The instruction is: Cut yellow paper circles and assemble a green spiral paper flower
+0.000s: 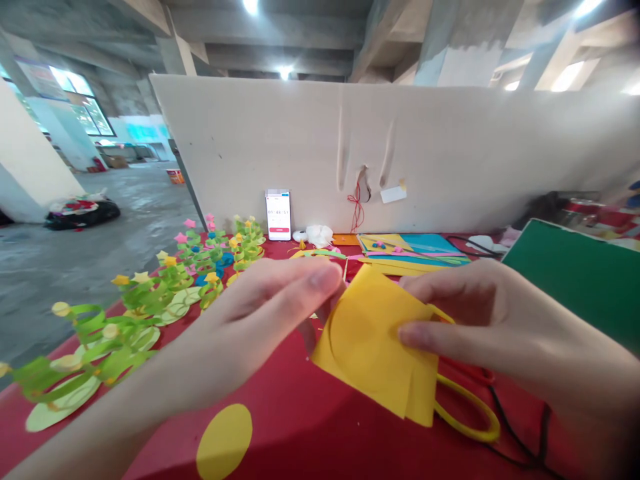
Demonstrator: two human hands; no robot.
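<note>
At centre frame, yellow paper [375, 340] bearing a curved line is pinched by the fingers of the right hand [475, 307]. Whether it is also gripped by the left hand [270, 320], centre left, cannot be told. For good control, the paper is best kept flat, its curve unobscured, above the red bench [290, 413].

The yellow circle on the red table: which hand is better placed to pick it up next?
Probably the left hand. The yellow circle lies nearer to it, while the right hand pinches the yellow paper. Whether the left hand also touches this paper, I cannot tell.
</note>
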